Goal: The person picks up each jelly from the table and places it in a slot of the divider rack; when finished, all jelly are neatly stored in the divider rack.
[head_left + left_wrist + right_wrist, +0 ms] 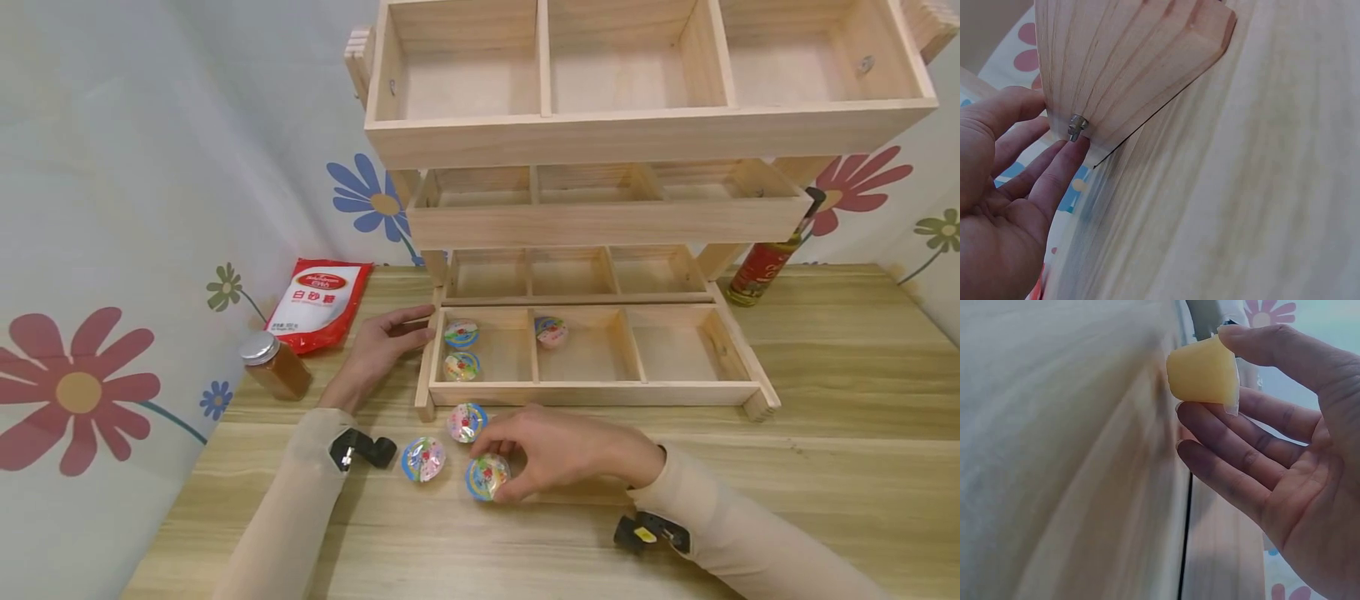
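Note:
My right hand (555,450) pinches a jelly cup (487,477) between thumb and fingers, low over the table. In the right wrist view the jelly cup (1204,372) shows yellow sides and a foil lid edge. Two more jelly cups, one pink-lidded (467,422) and one beside it (423,459), sit on the table in front of the wooden rack (600,395). Two jelly cups stand in the bottom tier's left compartment (502,342); a pink one (551,332) is in the middle compartment. My left hand (378,346) rests loosely extended fingertips against the rack's left side (1129,75).
Left of the rack lie a red and white sugar bag (318,302) and a brown jar with a silver lid (276,365). Behind its right side stands a bottle with a red label (765,267). The rack's upper tiers (645,133) rise over the back of the table.

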A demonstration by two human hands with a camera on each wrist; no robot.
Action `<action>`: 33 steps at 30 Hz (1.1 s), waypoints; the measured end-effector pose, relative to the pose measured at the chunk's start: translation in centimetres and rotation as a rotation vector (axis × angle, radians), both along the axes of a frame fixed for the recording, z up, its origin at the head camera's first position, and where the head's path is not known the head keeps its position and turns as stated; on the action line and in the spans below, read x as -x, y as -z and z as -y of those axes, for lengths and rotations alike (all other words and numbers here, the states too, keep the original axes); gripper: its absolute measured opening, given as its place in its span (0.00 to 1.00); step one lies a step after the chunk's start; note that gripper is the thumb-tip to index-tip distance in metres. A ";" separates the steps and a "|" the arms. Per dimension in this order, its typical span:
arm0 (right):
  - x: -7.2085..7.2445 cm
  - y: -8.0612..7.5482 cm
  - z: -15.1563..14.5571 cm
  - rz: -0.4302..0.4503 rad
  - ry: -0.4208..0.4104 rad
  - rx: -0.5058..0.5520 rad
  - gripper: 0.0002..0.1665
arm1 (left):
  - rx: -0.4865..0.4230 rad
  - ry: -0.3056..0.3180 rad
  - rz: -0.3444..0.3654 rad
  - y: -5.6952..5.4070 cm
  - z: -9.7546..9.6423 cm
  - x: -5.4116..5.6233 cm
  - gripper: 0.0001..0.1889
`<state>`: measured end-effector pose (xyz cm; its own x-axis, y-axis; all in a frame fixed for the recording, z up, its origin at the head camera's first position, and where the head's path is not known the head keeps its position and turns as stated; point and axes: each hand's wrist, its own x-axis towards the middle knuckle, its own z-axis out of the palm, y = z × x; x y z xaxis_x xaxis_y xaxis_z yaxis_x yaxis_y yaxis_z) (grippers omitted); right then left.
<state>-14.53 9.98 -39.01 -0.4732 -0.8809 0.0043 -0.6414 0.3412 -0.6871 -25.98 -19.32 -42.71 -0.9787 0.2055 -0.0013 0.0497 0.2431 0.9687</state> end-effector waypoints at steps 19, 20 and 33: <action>0.9 -2.1 -3.1 -0.023 0.215 0.058 0.26 | 0.000 0.010 0.009 0.1 -0.3 0.1 0.25; 1.0 -2.2 -3.3 -0.027 0.228 0.055 0.26 | 0.002 0.010 0.005 0.1 -0.2 0.1 0.25; 2.6 -3.2 -5.2 -0.142 0.330 0.105 0.25 | 0.002 0.002 -0.004 0.0 0.0 0.1 0.25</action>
